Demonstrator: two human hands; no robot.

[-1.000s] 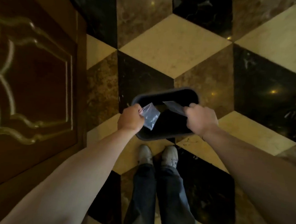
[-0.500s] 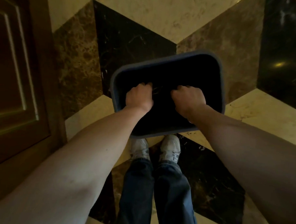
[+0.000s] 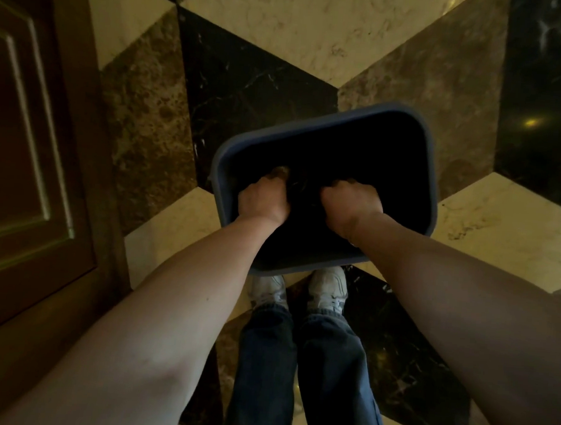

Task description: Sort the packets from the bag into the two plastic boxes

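Seen from above, looking straight down the person's body, both bare forearms reach forward and down into a dark plastic box (image 3: 324, 126) with a blue-grey rim and rounded corners. The box stands on the floor (image 3: 284, 25) just ahead of the person's feet, and its near edge covers the toes of the shoes. The left hand (image 3: 264, 200) is inside the box near its left wall, curled into a loose fist with the knuckles up. The right hand (image 3: 352, 200) is beside it, also curled closed, toward the middle of the box. The two hands are close together but not touching. Between them, against the black interior, there is a faint crinkled shape that may be a packet, but the inside is too dark to tell what it is, or whether either hand is pinching anything. The fingertips of both hands are folded under and hidden. The floor is polished marble laid in a cube pattern of cream, brown and black diamond-shaped tiles, with small glints of light on the black ones at the right. Below the box are two pale grey sneakers (image 3: 328, 289) side by side, with dark blue jeans (image 3: 299, 371) above them. Along the left edge stands a dark wooden door (image 3: 30, 151) with a raised panel moulding. No bag and no second box are in view.
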